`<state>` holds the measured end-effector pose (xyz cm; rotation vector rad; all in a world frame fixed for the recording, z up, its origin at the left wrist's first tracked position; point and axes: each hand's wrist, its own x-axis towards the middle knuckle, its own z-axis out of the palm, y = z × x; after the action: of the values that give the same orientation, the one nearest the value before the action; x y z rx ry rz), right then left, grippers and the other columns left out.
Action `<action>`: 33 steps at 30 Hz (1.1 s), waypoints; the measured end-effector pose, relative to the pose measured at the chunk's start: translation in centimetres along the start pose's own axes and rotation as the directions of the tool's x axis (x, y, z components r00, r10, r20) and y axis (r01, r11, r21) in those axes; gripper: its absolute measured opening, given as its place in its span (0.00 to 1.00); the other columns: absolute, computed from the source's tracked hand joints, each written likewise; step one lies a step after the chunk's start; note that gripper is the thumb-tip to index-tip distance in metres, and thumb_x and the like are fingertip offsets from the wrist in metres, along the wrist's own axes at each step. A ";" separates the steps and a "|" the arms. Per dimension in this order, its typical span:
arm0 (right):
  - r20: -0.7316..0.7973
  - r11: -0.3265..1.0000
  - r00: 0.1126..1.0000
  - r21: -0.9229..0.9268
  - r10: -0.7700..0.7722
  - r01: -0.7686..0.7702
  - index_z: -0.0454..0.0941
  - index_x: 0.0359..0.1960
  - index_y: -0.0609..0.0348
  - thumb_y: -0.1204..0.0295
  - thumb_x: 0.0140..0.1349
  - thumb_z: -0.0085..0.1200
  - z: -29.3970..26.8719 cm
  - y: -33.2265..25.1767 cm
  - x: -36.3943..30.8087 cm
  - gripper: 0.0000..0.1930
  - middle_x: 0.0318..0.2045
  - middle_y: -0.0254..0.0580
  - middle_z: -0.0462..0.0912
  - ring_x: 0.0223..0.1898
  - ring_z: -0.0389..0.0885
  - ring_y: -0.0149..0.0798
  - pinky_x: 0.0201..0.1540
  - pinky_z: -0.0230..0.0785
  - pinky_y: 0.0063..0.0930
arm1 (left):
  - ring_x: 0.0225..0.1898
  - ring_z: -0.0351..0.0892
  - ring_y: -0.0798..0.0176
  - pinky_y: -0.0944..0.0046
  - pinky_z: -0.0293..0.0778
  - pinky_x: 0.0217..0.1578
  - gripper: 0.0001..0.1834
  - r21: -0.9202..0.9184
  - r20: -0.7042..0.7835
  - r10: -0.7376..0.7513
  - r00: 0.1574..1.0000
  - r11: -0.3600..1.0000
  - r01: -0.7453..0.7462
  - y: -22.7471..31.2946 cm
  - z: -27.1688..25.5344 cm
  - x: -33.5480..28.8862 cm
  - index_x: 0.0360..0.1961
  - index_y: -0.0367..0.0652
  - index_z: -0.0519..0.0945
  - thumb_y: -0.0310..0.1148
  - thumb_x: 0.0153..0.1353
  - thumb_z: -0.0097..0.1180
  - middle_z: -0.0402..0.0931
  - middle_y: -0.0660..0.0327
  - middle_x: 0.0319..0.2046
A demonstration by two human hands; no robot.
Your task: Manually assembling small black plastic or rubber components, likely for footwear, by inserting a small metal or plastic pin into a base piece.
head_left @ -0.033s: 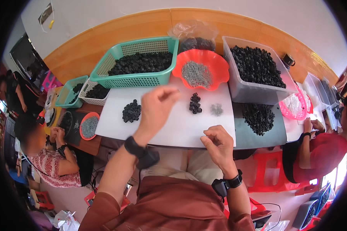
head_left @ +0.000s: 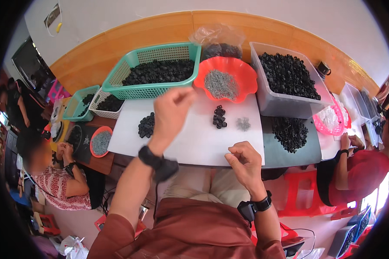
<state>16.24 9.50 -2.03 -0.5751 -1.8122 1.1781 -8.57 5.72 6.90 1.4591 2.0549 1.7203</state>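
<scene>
My left hand point(head_left: 173, 113) hovers over the white work surface point(head_left: 177, 146), just in front of the green basket of black plastic parts. Its fingers are curled into a pinch, and anything between them is too small to make out. Left of it lies a pile of black parts point(head_left: 146, 125). My right hand point(head_left: 246, 163) is near the front edge of the white surface, its fingers bent toward the thumb; whatever they hold cannot be made out. Beyond it are a small heap of black parts point(head_left: 219, 117) and a little pile of clear pieces point(head_left: 243, 124).
A green basket point(head_left: 153, 91), a red scalloped bowl point(head_left: 250, 84) of metal pins or screws and a translucent bin point(head_left: 285, 105) of black parts line the back. Black parts point(head_left: 291, 134) are heaped at right. Co-workers sit at left point(head_left: 60, 185) and right point(head_left: 358, 172).
My left hand has shifted slightly left and away from me, covering part of the left pile of black parts. My right hand stays nearly where it was.
</scene>
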 end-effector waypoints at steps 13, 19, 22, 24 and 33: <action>0.016 0.996 0.997 0.056 0.073 -0.074 0.84 0.37 0.64 0.78 0.63 0.65 0.2 0.0 0.3 0.04 0.35 0.37 0.81 0.31 0.76 0.26 0.33 0.69 0.20 | 0.41 0.87 0.51 0.60 0.82 0.43 0.11 0.199 0.220 0.241 0.945 0.938 -0.285 -3.4 2.8 -3.1 0.43 0.36 0.86 0.28 0.59 0.67 0.86 0.52 0.44; 0.026 0.996 0.997 0.056 0.072 -0.074 0.84 0.37 0.64 0.79 0.63 0.65 0.2 -0.2 0.1 0.03 0.35 0.36 0.81 0.31 0.76 0.25 0.33 0.69 0.20 | 0.48 0.84 0.49 0.54 0.79 0.50 0.11 0.244 0.355 0.176 0.918 0.930 -0.273 -3.8 4.3 -4.0 0.42 0.39 0.87 0.30 0.58 0.66 0.86 0.53 0.43; 0.023 0.995 0.997 0.063 0.074 -0.075 0.84 0.37 0.64 0.79 0.63 0.65 0.3 -0.2 0.0 0.03 0.35 0.36 0.81 0.31 0.76 0.25 0.34 0.69 0.20 | 0.47 0.83 0.49 0.52 0.78 0.49 0.10 0.272 0.370 0.184 0.911 0.916 -0.296 -4.2 4.9 -3.9 0.41 0.40 0.88 0.31 0.59 0.65 0.86 0.55 0.42; 0.021 0.996 0.997 0.064 0.069 -0.070 0.84 0.37 0.64 0.79 0.63 0.65 0.3 -0.2 0.0 0.03 0.35 0.37 0.81 0.32 0.76 0.26 0.34 0.69 0.20 | 0.46 0.82 0.49 0.52 0.78 0.48 0.09 0.288 0.380 0.181 0.907 0.909 -0.302 -4.1 5.1 -3.8 0.40 0.40 0.88 0.31 0.59 0.65 0.86 0.55 0.41; -0.053 0.998 0.997 -0.018 0.057 -0.058 0.84 0.37 0.64 0.80 0.63 0.64 -1.4 -0.3 0.7 0.03 0.34 0.37 0.81 0.29 0.76 0.26 0.32 0.69 0.21 | 0.44 0.82 0.49 0.53 0.78 0.47 0.08 0.267 0.380 0.176 0.908 0.919 -0.290 -3.6 4.6 -4.6 0.39 0.40 0.87 0.30 0.60 0.63 0.85 0.56 0.39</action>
<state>17.07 10.61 -1.20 -0.6671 -1.7755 1.1739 -5.49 6.15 0.14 2.0151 2.0910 1.1032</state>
